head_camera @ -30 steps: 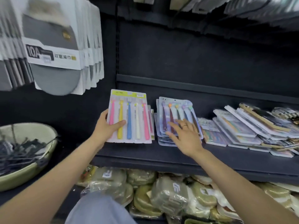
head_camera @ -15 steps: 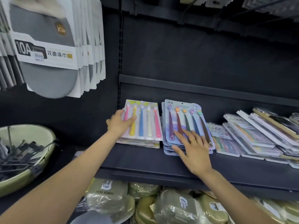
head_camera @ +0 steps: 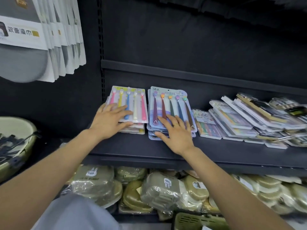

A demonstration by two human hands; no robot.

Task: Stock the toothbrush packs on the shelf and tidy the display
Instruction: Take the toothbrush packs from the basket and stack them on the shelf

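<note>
Left hand lies flat, fingers spread, on the bright pack topping the left stack. Right hand also flat and spread, fingertips on the blue pack topping the blue stack. Neither pinches anything. Both stacks sit side by side at the left end of the shelf, set back from the front lip.

Risks:
- Blue stack is fanned; lower cards poke out front. A push on the top only likely slides it over the slick blisters, so the skew stays.
- Left stack sits by the upright; a hard shove could jam or buckle cards.
- Stacks nearly touch; sideways drift overlaps them.
- Leaning packs to the right look loose; a knock could slide them.
</note>
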